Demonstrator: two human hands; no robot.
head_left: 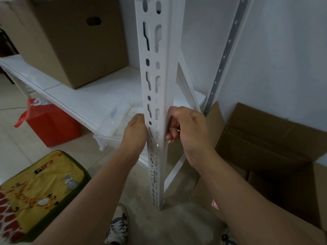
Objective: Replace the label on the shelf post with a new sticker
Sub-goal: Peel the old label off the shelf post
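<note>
The white slotted shelf post (155, 89) stood upright at the centre of the view, its foot on the tiled floor (10, 156). The left hand (135, 131) was pressed against the post's left edge, with its fingers hidden behind the metal, so whether they gripped it could not be told. The right hand (187, 128) was on the post's right face, its fingers (172, 133) curled in against the metal as if pinching something small there. No label or sticker could be made out under either hand.

Containers were noted as follows. A closed brown cardboard box (70, 38) with a hand-hole sat on the white shelf (85, 98), far left; its contents were not visible. A clear plastic tray (113, 128) rested on the shelf's near edge just left of the post, partly overhanging, and held only reddish specks and smears. A red box (53, 128) stood on the floor under the shelf, with a red-and-white bag (33, 106) draped over its top. To the right of the post, flattened and open cardboard boxes (269, 142) leaned by the wall; their insides were in shadow. A yellow cushion (35, 190) with animal pictures lay near left. A sneaker (117, 228) showed at the bottom edge.
</note>
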